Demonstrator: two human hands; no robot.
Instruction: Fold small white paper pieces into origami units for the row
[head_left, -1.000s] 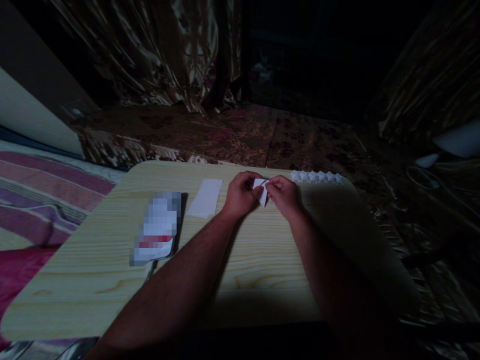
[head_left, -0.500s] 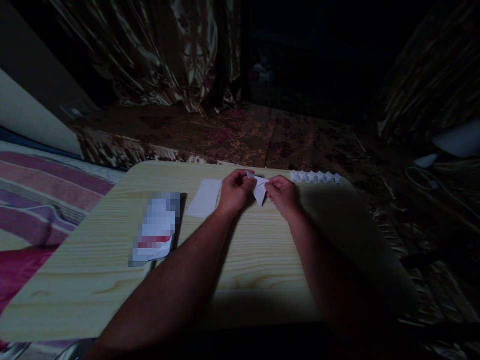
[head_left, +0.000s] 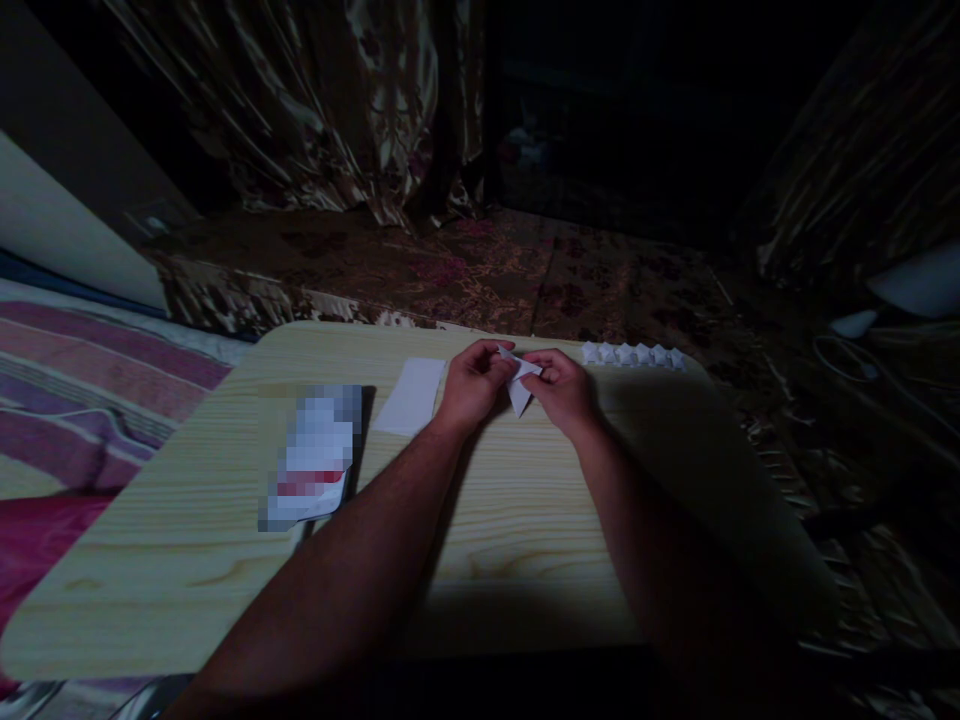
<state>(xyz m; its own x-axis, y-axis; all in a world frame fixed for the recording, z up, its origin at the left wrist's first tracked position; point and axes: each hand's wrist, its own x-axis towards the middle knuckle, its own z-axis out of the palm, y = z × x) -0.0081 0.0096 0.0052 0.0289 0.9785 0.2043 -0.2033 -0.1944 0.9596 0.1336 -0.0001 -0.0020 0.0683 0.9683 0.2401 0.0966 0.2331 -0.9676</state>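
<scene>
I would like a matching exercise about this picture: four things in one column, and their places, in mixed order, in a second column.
Things:
1. folded paper
2. flat sheet
3. row of folded pieces
4. white-and-red pack

Places:
a. lies just left of the left hand
b. far table edge, right of the right hand
c. pinched between both hands
d. leftmost on the table

Pairs: 1-c, 2-a, 3-b, 4-d

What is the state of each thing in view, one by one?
small white folded paper piece: folded, held by both hands.
left hand: shut on it.
right hand: shut on it.
white rectangular paper slip: flat, unfolded, untouched.
row of small white folded papers: lying on light wooden table.
</scene>
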